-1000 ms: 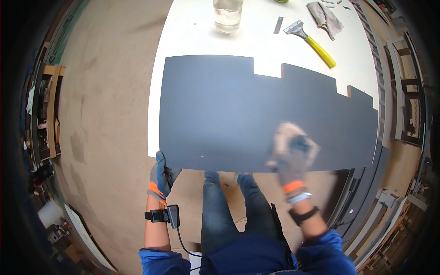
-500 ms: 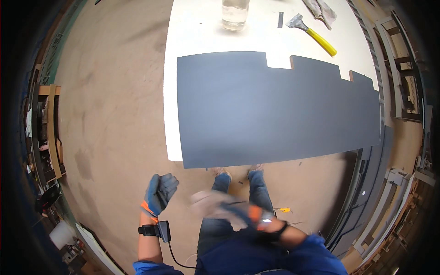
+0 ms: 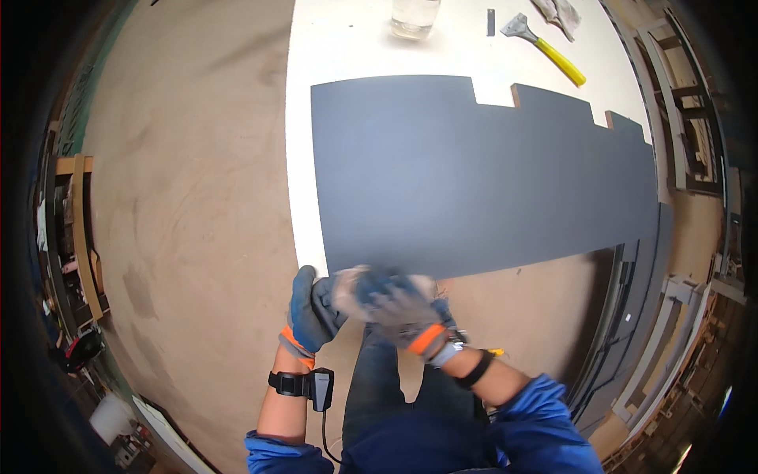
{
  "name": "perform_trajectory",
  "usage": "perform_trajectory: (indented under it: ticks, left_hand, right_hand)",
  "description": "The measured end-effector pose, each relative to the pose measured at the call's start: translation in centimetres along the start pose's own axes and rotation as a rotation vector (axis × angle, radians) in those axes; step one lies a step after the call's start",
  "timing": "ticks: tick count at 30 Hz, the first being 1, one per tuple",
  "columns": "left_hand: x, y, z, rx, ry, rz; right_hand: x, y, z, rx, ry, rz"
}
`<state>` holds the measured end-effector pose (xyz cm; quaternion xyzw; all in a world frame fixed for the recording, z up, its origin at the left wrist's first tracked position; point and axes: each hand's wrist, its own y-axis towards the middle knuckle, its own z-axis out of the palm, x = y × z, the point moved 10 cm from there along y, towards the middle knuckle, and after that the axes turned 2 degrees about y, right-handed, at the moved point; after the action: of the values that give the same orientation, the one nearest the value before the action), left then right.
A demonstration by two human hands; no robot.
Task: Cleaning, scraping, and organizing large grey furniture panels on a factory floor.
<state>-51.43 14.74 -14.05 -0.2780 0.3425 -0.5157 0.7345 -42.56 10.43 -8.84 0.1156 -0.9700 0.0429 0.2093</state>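
Observation:
A dark grey panel (image 3: 474, 182) with rectangular notches along its far edge lies flat on a white-topped table (image 3: 304, 182). Below its near left corner is my left hand (image 3: 316, 312), in a blue-grey glove with an orange cuff. Its fingers are curled and meet the edge of a pale cloth (image 3: 345, 292); what they grip, if anything, is hidden. My right hand (image 3: 399, 308), gloved the same way and smeared by motion, is closed on that cloth at the panel's near edge. The cloth is partly covered by the fingers.
On the table's far side stand a clear jar of liquid (image 3: 414, 20), a scraper with a yellow handle (image 3: 557, 62), a small dark strip (image 3: 491, 22) and a crumpled rag (image 3: 560, 16). Racks with boards (image 3: 687, 103) line the right side.
Both hands have moved up to the panel's near edge and closer together. My right hand has carried the cloth along. The table and panel sit slightly shifted in view.

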Motion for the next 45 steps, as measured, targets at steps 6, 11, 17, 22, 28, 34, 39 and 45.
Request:
perform_trajectory:
  ticks: [6,11,17,22,28,34,39,45]
  left_hand:
    - [0.4,1.4,-1.3,0.082,-0.034,-0.044]
    - [-2.2,0.0,2.3,0.004,0.173,0.142]
    - [-4.9,-1.9,-1.3,-0.519,1.027,0.125]
    - [-5.6,-1.0,17.5,-0.428,1.682,0.804]
    - [7.2,12.1,33.5,-0.146,2.442,1.007]
    - [11.7,16.5,37.2,-0.156,2.655,1.154]
    - [12.1,16.7,38.1,-0.097,2.609,1.194]
    - [12.9,17.6,37.5,-0.01,2.628,1.206]
  right_hand:
    - [-0.5,2.2,1.3,0.139,0.013,0.241]
    - [2.0,4.4,-5.7,-0.292,0.385,0.069]
    - [-15.2,-12.7,-6.4,-0.348,1.029,0.533]
    - [-23.4,-20.9,-16.8,-0.683,0.293,0.747]
    - [-23.8,-16.7,-10.3,-0.457,0.345,0.448]
    - [-47.9,-38.9,-22.2,-0.431,-0.22,1.017]
    - [-51.8,-43.9,-24.0,-0.741,-0.191,1.261]
    - [-35.0,-32.0,-15.5,-0.63,0.154,0.472]
